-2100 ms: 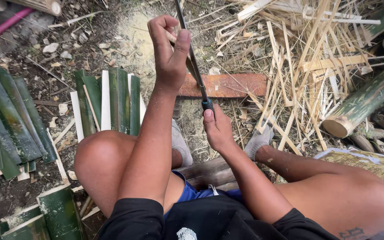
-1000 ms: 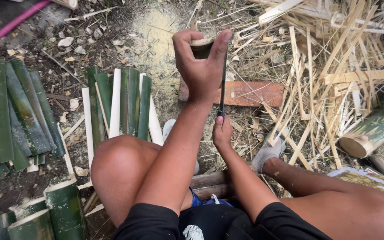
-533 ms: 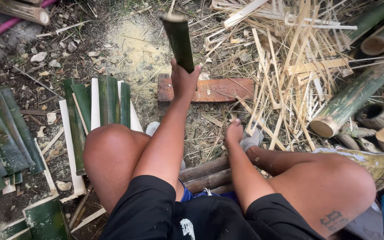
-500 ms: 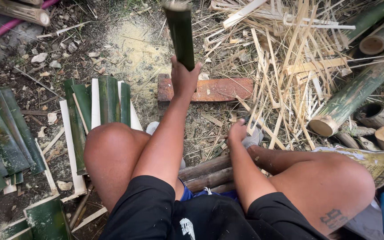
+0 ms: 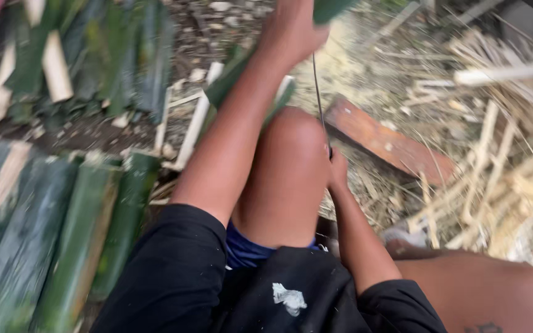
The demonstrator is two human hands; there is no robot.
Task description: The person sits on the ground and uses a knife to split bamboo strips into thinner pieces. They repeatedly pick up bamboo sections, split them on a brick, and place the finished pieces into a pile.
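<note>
Nearest you, your black shirt (image 5: 291,296) fills the bottom of the view, with a small pale patch on its front; the picture is blurred, so its shape is all that reads. Your left knee (image 5: 291,154) now sits in the middle of the view, where half a second ago it lay off to the left.

Your right hand (image 5: 338,168) is just beside that knee, curled shut around the lower end of a thin dark blade (image 5: 319,98) that rises almost straight up. Half a second ago that hand rested low near your foot with no blade showing.

To your left, flat green bamboo slats (image 5: 63,228) lie side by side on the ground, closer and larger than before. Beyond the knee, the reddish-brown board (image 5: 390,145) lies tilted on the dirt, and pale split bamboo strips (image 5: 501,185) are heaped to its right.

Farthest off, your left hand (image 5: 291,31) is closed around the green bamboo piece (image 5: 331,7) at the top edge, only its lower end in view; earlier it stood fully visible, upright. The blade's top reaches just below it.
</note>
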